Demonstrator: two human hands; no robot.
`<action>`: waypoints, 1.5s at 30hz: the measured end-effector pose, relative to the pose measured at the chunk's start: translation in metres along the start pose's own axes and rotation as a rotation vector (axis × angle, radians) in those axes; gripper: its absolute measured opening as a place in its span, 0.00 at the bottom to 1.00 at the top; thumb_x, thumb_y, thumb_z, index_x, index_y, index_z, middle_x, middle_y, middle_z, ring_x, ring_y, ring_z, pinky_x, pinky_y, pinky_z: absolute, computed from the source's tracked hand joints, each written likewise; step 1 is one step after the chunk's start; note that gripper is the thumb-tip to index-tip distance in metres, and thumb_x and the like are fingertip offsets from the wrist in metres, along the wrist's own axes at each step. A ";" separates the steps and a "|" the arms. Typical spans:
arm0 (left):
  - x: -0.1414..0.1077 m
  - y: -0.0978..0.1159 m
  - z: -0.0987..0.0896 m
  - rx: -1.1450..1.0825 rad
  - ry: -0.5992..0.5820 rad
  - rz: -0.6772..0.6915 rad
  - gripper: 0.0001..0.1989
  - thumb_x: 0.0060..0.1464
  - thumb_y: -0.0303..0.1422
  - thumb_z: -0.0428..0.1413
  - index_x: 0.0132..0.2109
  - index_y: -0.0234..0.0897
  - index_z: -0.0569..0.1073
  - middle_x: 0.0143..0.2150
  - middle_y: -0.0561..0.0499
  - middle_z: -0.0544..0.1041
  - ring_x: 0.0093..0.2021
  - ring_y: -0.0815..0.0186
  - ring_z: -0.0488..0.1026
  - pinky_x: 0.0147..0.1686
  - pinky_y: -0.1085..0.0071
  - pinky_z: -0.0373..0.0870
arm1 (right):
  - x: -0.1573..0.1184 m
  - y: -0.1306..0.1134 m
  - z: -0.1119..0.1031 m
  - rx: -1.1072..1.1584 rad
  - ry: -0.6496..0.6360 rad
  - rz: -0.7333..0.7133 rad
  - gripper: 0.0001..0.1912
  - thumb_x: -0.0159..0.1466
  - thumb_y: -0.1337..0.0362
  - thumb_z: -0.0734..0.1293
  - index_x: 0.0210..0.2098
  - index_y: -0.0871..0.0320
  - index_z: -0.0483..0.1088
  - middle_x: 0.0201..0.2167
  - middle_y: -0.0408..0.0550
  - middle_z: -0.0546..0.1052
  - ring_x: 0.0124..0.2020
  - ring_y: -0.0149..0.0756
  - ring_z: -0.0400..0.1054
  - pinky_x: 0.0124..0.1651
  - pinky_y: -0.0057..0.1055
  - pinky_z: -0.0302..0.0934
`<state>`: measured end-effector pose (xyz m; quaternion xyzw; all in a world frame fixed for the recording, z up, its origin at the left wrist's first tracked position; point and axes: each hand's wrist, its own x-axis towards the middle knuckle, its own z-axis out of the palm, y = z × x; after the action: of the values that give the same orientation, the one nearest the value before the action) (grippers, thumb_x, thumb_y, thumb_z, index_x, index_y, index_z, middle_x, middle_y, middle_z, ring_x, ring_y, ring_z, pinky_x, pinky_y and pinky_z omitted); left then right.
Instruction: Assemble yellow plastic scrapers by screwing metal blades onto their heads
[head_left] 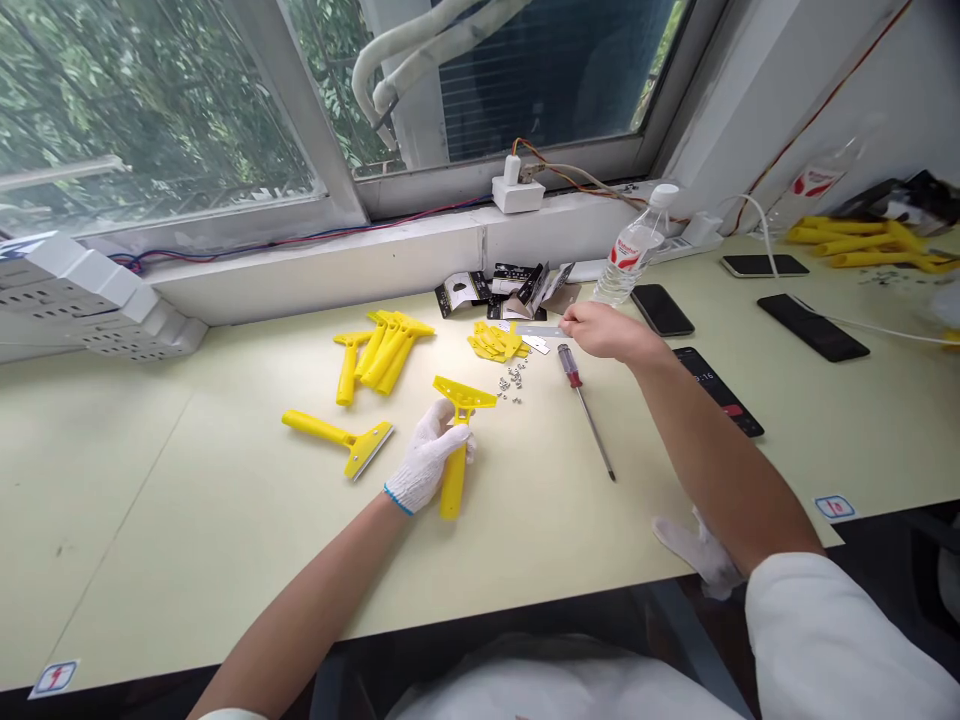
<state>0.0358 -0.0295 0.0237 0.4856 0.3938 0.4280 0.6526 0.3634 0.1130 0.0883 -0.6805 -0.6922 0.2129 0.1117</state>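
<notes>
Yellow plastic scraper (454, 480): it is sitting in the left hand (427, 455), with its wide head pointing away from the person, above the pale green table (150, 560).

Left hand: it is wearing a white knit glove and closing around the scraper's neck.

Right hand (607, 332): it is bare, stretching across the table, with its fingers pinching a thin steel blade (540, 330).

Nearby items:
- A loose white knit glove (697, 555) is lying at the table's front edge, below the right forearm.
- A second yellow scraper (345, 435) with a metal edge is lying just left of the left hand.
- A screwdriver (574, 370) with a red and clear handle is lying right of the held scraper.
- Small metal screws (512, 382) are scattered beside a heap of yellow scraper heads (495, 342).
- A bundle of yellow handles (386, 350) is resting left of that heap.

Farther items:
- Black packaging cards (487, 295) are lying against the windowsill.
- A water bottle (632, 245) is standing beside a black smartphone (661, 310).
- A second smartphone (716, 390) is showing a lit screen.
- More yellow handles (862, 245) are lying at the far right.
- A white plug (517, 190) is sitting on the sill, below the window (150, 110).
</notes>
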 end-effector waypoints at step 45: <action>-0.001 0.000 -0.004 -0.045 -0.121 -0.033 0.18 0.64 0.38 0.64 0.57 0.40 0.71 0.54 0.45 0.79 0.25 0.71 0.76 0.27 0.68 0.71 | -0.051 -0.087 0.054 0.329 -0.733 -0.297 0.06 0.56 0.63 0.72 0.28 0.55 0.70 0.28 0.43 0.78 0.31 0.34 0.70 0.30 0.30 0.58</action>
<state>0.0317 -0.0291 0.0232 0.4892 0.3517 0.3958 0.6931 0.2642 0.0566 0.0864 -0.4261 -0.7333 0.5297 -0.0053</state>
